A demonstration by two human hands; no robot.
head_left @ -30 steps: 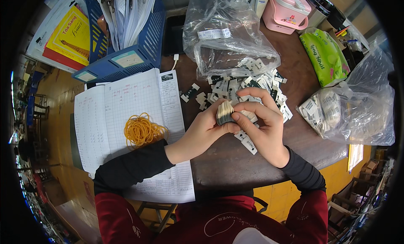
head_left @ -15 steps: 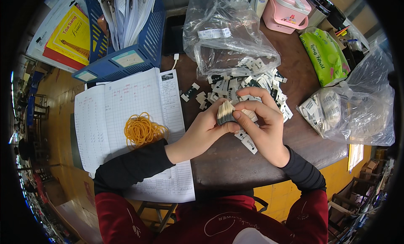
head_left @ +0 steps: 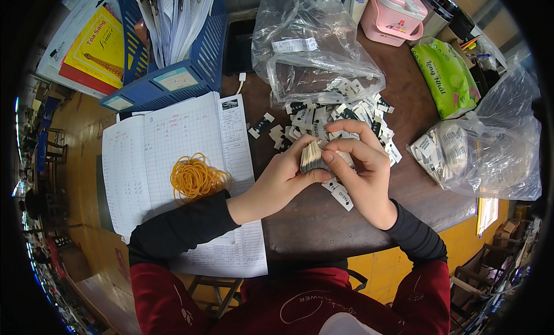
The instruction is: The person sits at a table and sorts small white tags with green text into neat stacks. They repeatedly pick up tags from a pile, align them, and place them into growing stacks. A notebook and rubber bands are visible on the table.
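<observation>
A thick stack of small paper tags [head_left: 312,156] is gripped in my left hand [head_left: 284,174], its edges fanned upward. My right hand [head_left: 365,172] pinches the right side of the same stack between thumb and fingers. Just beyond both hands lies a loose pile of white and dark green tags [head_left: 360,113] on the brown table [head_left: 300,222]. A few white tags [head_left: 339,195] poke out beneath my right hand. The fingers partly cover the stack, so its far side is hidden.
Yellow rubber bands [head_left: 197,178] lie on an open notebook [head_left: 167,133] at left. Behind it stands a blue file basket [head_left: 173,81]. A clear plastic bag [head_left: 314,64] spreads beyond the pile. At right are a bag of bundled tags [head_left: 479,156], a green tissue pack [head_left: 444,78] and a pink container [head_left: 392,15].
The fanned edges of the stack have shifted slightly to the right and spread differently under my right thumb. Both forearms stay in place.
</observation>
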